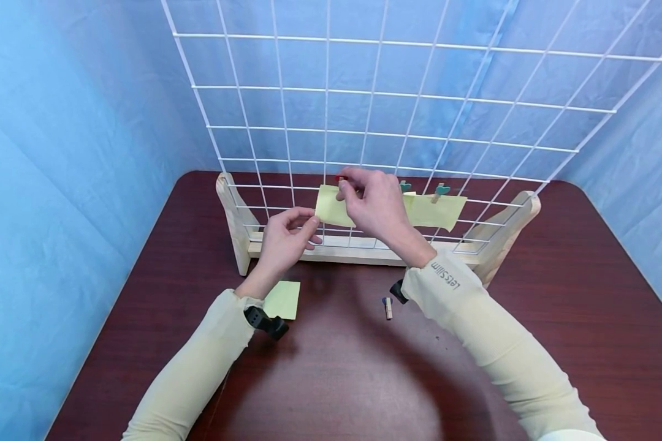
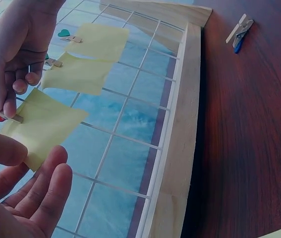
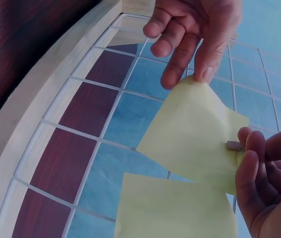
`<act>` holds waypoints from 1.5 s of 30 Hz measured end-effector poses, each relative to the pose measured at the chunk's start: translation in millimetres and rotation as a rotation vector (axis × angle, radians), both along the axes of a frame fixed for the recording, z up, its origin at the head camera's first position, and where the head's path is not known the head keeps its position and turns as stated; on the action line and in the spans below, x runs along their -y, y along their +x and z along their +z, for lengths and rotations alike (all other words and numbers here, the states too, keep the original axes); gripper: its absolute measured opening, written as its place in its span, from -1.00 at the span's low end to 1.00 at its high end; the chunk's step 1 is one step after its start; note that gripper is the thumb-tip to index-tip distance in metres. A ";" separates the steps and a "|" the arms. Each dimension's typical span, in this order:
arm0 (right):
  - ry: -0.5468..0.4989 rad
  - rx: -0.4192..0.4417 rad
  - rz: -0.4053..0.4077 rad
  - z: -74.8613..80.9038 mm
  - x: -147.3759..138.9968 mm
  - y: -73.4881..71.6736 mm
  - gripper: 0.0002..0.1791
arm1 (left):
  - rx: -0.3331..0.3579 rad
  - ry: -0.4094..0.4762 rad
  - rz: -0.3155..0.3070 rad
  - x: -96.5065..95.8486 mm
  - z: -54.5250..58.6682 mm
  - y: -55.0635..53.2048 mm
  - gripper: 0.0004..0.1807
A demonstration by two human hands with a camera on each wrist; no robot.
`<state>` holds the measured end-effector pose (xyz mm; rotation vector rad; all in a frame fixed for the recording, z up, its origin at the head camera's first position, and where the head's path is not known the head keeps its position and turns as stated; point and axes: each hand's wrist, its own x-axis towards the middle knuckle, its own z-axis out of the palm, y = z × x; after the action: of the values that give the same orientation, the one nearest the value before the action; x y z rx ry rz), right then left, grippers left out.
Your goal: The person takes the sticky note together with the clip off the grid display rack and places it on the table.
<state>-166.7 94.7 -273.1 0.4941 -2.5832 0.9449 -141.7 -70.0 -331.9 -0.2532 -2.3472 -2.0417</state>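
My left hand (image 1: pixel 287 242) pinches the lower left corner of a yellow sticky note (image 1: pixel 329 207) against a white wire grid (image 1: pixel 327 131). At the note's top edge, my right hand (image 1: pixel 379 199) pinches a small wooden clothespin (image 2: pixel 16 118) with a red decoration. In the right wrist view, the tip of this clothespin (image 3: pixel 233 146) lies over the note; the fingers hide the rest. To the right hang two more yellow notes, a middle note (image 2: pixel 81 73) and a far note (image 2: pixel 100 42), each under a clothespin with a green heart, such as the rightmost clothespin (image 1: pixel 440 192).
The grid stands in a pale wooden base (image 1: pixel 358 251) with upright end pieces. On the dark red-brown table (image 1: pixel 331 380) lie a clothespin with a blue decoration (image 1: pixel 388 308) and a yellow-green note (image 1: pixel 283 300), partly behind the left wrist. Blue cloth (image 1: pixel 60 153) surrounds the table.
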 end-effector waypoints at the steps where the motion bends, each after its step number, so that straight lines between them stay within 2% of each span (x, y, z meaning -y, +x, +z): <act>1: -0.002 -0.002 0.003 -0.2 0.0 -0.1 -0.75 | 0.002 0.001 0.002 -0.6 3.3 2.0 -0.76; 4: -0.012 -0.008 0.004 -0.7 -0.1 0.0 -0.75 | 0.000 -0.014 0.011 -1.9 11.4 7.7 -0.76; 8: -0.042 -0.021 0.005 -1.4 -0.1 0.1 -0.77 | 0.007 -0.011 0.018 -2.0 12.4 8.4 -0.76; 11: -0.067 -0.029 0.003 -1.9 -0.1 -0.4 -0.78 | 0.009 0.005 0.019 -1.2 8.9 6.0 -0.76; 17: -0.118 -0.040 0.005 -2.4 -0.9 -0.8 -0.79 | 0.021 0.031 0.019 1.9 -9.7 -3.9 -0.75; 19: -0.132 -0.040 0.011 -2.3 -1.9 0.3 -0.80 | 0.013 0.026 0.021 2.2 -12.6 -4.1 -0.75; 24: -0.191 -0.042 0.038 -0.2 -5.1 5.7 -0.81 | -0.004 0.016 0.020 3.8 -13.7 0.0 -0.77; 31: -0.254 -0.019 0.081 3.9 -10.9 15.8 -0.84 | 0.009 0.025 -0.002 7.8 -12.9 7.6 -0.75; 33: -0.267 -0.015 0.089 4.2 -13.0 18.4 -0.84 | 0.007 0.022 -0.010 7.8 -6.1 13.1 -0.75; 38: -0.297 0.009 0.089 22.9 -12.2 40.3 -0.86 | 0.009 -0.002 -0.021 6.0 11.2 27.6 -0.78; 40: -0.309 0.018 0.090 29.7 -12.2 48.7 -0.86 | 0.012 -0.012 -0.025 6.1 11.8 30.4 -0.78; 45: -0.317 0.012 0.102 25.4 -19.8 52.7 -0.87 | 0.027 -0.028 -0.028 6.6 12.3 36.2 -0.79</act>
<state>-114.1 114.4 -247.8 0.5353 -2.3719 1.3655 -105.5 -76.7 -319.6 -0.2621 -2.4026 -2.0389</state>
